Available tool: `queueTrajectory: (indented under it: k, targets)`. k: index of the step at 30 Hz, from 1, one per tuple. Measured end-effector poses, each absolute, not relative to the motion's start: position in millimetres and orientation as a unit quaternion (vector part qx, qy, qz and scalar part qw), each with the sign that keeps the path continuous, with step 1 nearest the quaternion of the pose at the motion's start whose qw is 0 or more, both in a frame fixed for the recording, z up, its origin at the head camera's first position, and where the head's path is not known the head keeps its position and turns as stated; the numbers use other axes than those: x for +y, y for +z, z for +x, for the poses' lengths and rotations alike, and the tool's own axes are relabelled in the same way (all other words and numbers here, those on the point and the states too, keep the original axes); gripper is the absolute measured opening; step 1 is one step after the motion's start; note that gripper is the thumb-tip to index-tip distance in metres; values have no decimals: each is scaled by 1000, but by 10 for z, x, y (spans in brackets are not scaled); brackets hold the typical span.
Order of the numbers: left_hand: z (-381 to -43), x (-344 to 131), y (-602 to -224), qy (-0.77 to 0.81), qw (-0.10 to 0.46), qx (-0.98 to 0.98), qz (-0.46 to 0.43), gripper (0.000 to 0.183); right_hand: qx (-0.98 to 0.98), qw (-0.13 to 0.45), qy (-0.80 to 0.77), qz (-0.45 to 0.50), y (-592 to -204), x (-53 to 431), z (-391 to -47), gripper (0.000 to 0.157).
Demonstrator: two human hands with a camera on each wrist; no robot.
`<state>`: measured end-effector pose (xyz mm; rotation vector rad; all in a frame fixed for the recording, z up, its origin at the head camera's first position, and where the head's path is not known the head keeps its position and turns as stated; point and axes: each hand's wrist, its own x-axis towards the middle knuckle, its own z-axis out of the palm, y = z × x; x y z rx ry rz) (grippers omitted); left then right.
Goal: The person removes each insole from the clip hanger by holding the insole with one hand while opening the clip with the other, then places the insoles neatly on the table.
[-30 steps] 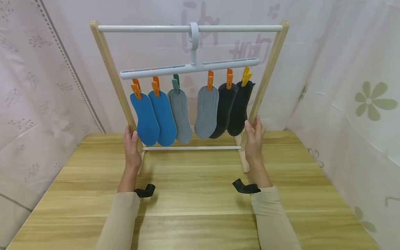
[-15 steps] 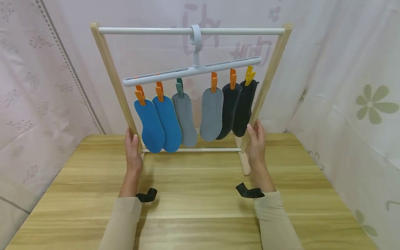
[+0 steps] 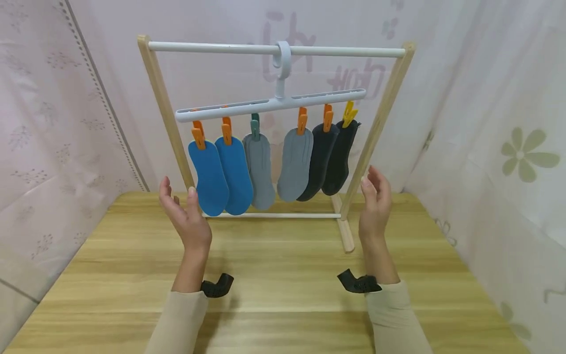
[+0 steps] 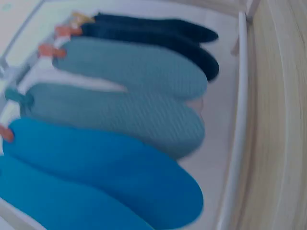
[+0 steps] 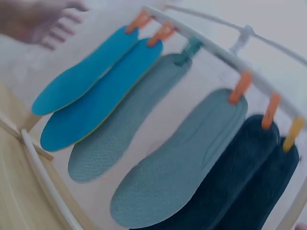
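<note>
A white hanger (image 3: 265, 104) hooks over the top bar of a wooden rack (image 3: 212, 47) and tilts, its left end lower. Clips hold three pairs of insoles under it: blue insoles (image 3: 209, 179) at left, grey insoles (image 3: 295, 164) in the middle, black insoles (image 3: 339, 162) at right. The clips are orange (image 3: 227, 132), green (image 3: 255, 128) and yellow (image 3: 350, 114). My left hand (image 3: 192, 223) is beside the left upright, fingers spread, holding nothing. Just outside the right upright, my right hand (image 3: 375, 206) has its fingers loosely bent round no object.
The rack stands on a wooden table (image 3: 283, 275), its right foot (image 3: 346, 235) visible and a white lower bar (image 3: 283, 215) joining the sides. Patterned curtains (image 3: 495, 147) surround the table. Each wrist carries a black mount (image 3: 217, 286).
Both hands have let go of the rack's uprights and drawn outward from them. The hanger and insoles have swung slightly; the hanger's left end is lower than a second ago.
</note>
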<state>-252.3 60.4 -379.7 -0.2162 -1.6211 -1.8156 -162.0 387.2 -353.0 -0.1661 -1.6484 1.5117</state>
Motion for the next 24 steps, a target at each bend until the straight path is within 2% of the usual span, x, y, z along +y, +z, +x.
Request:
queueTrajectory:
  k: [4,7,11,16,20,24]
  targets:
    - [-2358,685,-3719,-664,363,-636,-149,44,-706,428,564,-20,-3287,3793,-1581,44]
    - [-2256,794,-3760,-633,336,-663,-217,30,-746,397,535,0,-3041,3770,-1631,50]
    - [-2126,971,-3880,-585,250,-710,-302,19,-808,359,466,-21,-2740,3790,-1756,65]
    - [-2034,1192,-3953,-514,141,-768,-356,21,-876,269,390,-88,-2338,3857,-1896,86]
    - [-2022,1336,-3917,-450,63,-812,-365,24,-890,196,393,-124,-2077,3866,-2058,92]
    - [-2042,1470,-3832,-398,-2,-838,-373,28,-878,158,432,-136,-1926,3850,-2237,92]
